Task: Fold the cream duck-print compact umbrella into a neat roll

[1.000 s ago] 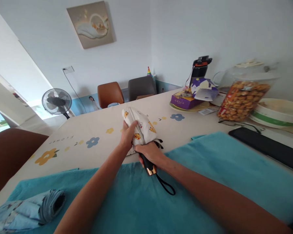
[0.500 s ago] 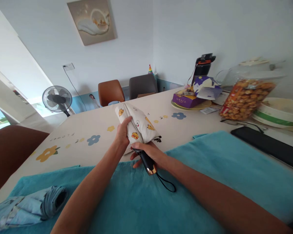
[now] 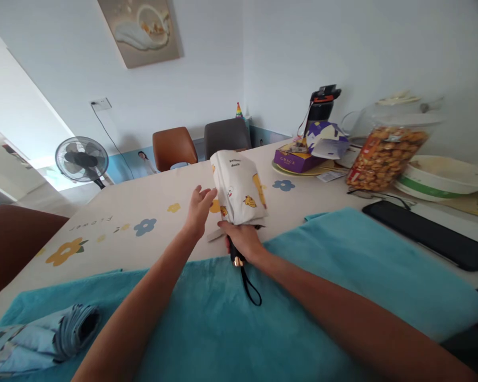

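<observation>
A white folding umbrella (image 3: 241,185) with yellow cartoon prints is held up over the table, its canopy folded and loosely wrapped. My right hand (image 3: 242,240) grips it where the black handle meets the cloth. Below my fingers show the handle's copper-coloured end and a black wrist strap (image 3: 250,289) hanging down. To the left of the canopy is my left hand (image 3: 200,209), fingers apart and holding nothing; its fingertips are close to the cloth, and I cannot tell whether they touch. A rolled light-blue umbrella (image 3: 43,339) lies on the teal cloth (image 3: 223,318) at the lower left.
The white table (image 3: 115,233) has flower prints. To the right stand a jar of snacks (image 3: 390,156), a purple box (image 3: 297,160), a black bottle (image 3: 321,106), a white bowl (image 3: 442,178) and a black phone-like slab (image 3: 426,233). A fan (image 3: 82,159) and chairs (image 3: 174,147) are beyond the table.
My left hand has let go of the canopy and opened beside it. The umbrella has turned more upright and moved slightly right in my right hand. The view has shifted a little.
</observation>
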A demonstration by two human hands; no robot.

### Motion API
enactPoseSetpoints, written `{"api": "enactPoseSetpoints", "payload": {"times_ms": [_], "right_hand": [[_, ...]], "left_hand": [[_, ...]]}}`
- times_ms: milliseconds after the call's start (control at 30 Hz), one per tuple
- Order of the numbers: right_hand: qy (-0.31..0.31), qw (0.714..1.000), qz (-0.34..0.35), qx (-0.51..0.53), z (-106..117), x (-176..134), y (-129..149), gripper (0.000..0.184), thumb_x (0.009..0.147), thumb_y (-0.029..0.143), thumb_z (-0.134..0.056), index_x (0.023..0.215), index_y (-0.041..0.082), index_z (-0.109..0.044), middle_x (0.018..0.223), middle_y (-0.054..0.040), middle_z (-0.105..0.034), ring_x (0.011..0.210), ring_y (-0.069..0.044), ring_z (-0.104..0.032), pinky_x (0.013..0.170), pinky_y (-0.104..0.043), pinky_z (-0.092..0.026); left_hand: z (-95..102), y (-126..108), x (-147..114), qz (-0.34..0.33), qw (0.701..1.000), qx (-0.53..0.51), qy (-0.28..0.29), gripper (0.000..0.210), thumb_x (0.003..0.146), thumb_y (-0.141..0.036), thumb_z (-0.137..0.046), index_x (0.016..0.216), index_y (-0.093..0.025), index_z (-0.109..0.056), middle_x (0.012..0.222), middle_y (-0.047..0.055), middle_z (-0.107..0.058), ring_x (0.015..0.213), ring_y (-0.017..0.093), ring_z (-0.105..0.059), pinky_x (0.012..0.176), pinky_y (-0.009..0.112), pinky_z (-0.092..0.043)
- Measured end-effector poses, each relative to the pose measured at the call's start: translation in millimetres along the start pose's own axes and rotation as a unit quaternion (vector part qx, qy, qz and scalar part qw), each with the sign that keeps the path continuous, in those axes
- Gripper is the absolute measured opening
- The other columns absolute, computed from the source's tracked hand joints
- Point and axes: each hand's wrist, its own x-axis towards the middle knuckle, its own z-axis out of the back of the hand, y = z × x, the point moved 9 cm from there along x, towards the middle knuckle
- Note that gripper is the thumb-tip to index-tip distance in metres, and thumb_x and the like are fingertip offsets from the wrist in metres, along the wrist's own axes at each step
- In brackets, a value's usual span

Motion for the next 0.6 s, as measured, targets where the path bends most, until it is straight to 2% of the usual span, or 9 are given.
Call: {"api": "enactPoseSetpoints", "payload": {"times_ms": [67,167,267,433,500,600], "right_hand": [[-0.012,1.000,-0.005,-0.011,3.6,3.1,-2.2,0.022,0.082,0.026,-0.056,0.063,0.019,-0.048,0.037,0.0023,-0.049,0.029,-0.012,-0.046,0.031,-0.022,-0.038],[0.023,0.997,-0.071,0.034,-6.8,-0.3,-13.8,0.015,0.082,0.024,-0.054,0.071,0.019,-0.046,0.038,0.0039,-0.048,0.029,-0.012,-0.046,0.031,-0.022,-0.039],[0.048,0.989,-0.119,0.072,-19.6,-8.0,-20.6,0.013,0.088,0.027,-0.045,0.076,0.020,-0.045,0.039,0.0062,-0.045,0.029,-0.010,-0.044,0.032,-0.021,-0.039],[0.052,0.987,-0.126,0.082,-24.8,-11.3,-20.7,0.016,0.092,0.025,-0.036,0.080,0.020,-0.045,0.038,0.0081,-0.041,0.028,-0.009,-0.042,0.032,-0.019,-0.038],[0.061,0.985,-0.140,0.079,-25.8,-11.3,-23.6,0.018,0.092,0.024,-0.037,0.077,0.019,-0.046,0.038,0.0075,-0.042,0.028,-0.009,-0.042,0.031,-0.019,-0.038],[0.065,0.983,-0.160,0.065,-25.3,-11.0,-28.4,0.021,0.091,0.025,-0.039,0.071,0.021,-0.045,0.038,0.0056,-0.044,0.028,-0.010,-0.043,0.029,-0.020,-0.037]], "left_hand": [[-7.3,-18.3,-9.4,-0.076,0.996,0.035,0.011,0.054,0.069,-0.031,-0.071,0.118,-0.019,-0.051,0.126,0.012,-0.055,0.122,0.025,-0.048,0.099,0.036,-0.040],[-29.6,-35.0,-28.7,-0.170,0.975,0.120,0.080,0.052,0.065,-0.024,-0.072,0.114,-0.020,-0.055,0.125,0.010,-0.055,0.125,0.026,-0.044,0.106,0.039,-0.032],[-49.0,-26.4,-40.3,-0.192,0.942,0.224,0.157,0.056,0.062,-0.020,-0.072,0.115,-0.019,-0.056,0.127,0.011,-0.053,0.126,0.028,-0.043,0.108,0.041,-0.030],[-53.6,-11.1,-40.9,-0.202,0.904,0.319,0.199,0.055,0.063,-0.019,-0.068,0.116,-0.017,-0.057,0.128,0.012,-0.052,0.125,0.029,-0.044,0.107,0.040,-0.033],[-57.0,-13.6,-44.4,-0.225,0.868,0.388,0.211,0.051,0.067,-0.022,-0.065,0.118,-0.018,-0.057,0.131,0.010,-0.052,0.126,0.027,-0.043,0.106,0.039,-0.034],[-61.3,-23.1,-51.9,-0.275,0.791,0.512,0.193,0.040,0.075,-0.021,-0.057,0.115,-0.020,-0.059,0.128,0.007,-0.055,0.121,0.025,-0.046,0.103,0.037,-0.038]]}}
